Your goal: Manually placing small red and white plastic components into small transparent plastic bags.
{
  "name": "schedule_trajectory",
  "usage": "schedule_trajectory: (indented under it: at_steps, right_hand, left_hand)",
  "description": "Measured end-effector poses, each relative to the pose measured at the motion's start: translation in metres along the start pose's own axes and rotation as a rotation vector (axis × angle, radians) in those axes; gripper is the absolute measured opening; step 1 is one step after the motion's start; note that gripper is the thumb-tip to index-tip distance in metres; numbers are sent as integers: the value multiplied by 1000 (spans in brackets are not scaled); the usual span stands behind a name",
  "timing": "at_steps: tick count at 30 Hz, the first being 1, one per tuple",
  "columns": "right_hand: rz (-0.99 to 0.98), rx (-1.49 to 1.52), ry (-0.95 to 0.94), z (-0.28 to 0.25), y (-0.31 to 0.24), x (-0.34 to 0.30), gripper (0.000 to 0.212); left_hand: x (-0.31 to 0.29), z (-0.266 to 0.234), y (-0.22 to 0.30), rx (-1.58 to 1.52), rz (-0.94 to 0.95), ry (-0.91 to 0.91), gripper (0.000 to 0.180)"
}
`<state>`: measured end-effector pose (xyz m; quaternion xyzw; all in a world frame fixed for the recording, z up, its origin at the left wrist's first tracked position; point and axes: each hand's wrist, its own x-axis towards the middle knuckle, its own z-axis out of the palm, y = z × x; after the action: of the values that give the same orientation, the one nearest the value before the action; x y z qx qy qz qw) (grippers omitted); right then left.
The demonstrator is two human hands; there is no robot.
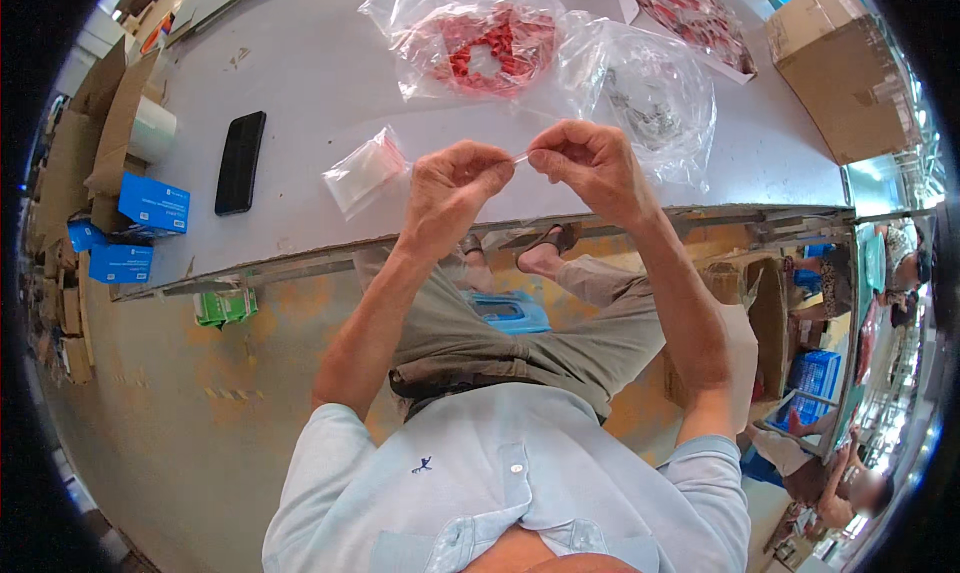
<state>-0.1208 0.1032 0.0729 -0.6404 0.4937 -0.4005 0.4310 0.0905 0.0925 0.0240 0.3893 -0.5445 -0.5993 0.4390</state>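
Note:
Above the near edge of the table [300,103], my left hand [450,188] and my right hand [592,168] meet fingertip to fingertip, both closed in a pinch. A thin, whitish, see-through piece [520,158] spans the small gap between them; its kind is too small to make out. Just left of my left hand lies a stack of small clear plastic bags [362,178] with a red line along one edge. Beyond my hands is a clear bag of red parts [490,48]. Next to it, past my right hand, sits a clear bag of silvery parts [645,103].
A black phone [240,163] lies on the left, near small blue boxes [155,203] and an open carton [115,123] holding a white roll. At the right stand a tray of red parts [690,18] and a cardboard box [845,78]. Other people sit at far right.

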Motion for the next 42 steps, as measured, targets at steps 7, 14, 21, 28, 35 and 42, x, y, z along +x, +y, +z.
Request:
schedule_trajectory:
  at_steps: [7, 14, 21, 28, 35, 42]
  right_hand:
    - [1, -168, -81, -18, -6, -8, 12]
    - [-128, -204, 55, -17, 0, -15, 10]
    - [8, -246, 289, -1, 6, -40, 14]
    - [-19, -119, 250, 16, 17, -27, 26]
    - [149, 13, 176, 8, 12, -26, 18]
    - [107, -128, 118, 5, 9, -25, 15]
  left_hand:
    - [5, 11, -7, 180, 145, -66, 9]
    - [8, 18, -7, 109, -49, -49, 5]
    - [15, 20, -12, -83, -101, 30, 10]
    - [14, 32, -11, 20, -27, 20, 10]
    - [14, 26, -12, 19, -58, -90, 8]
    - [12, 24, -12, 66, -47, -107, 10]
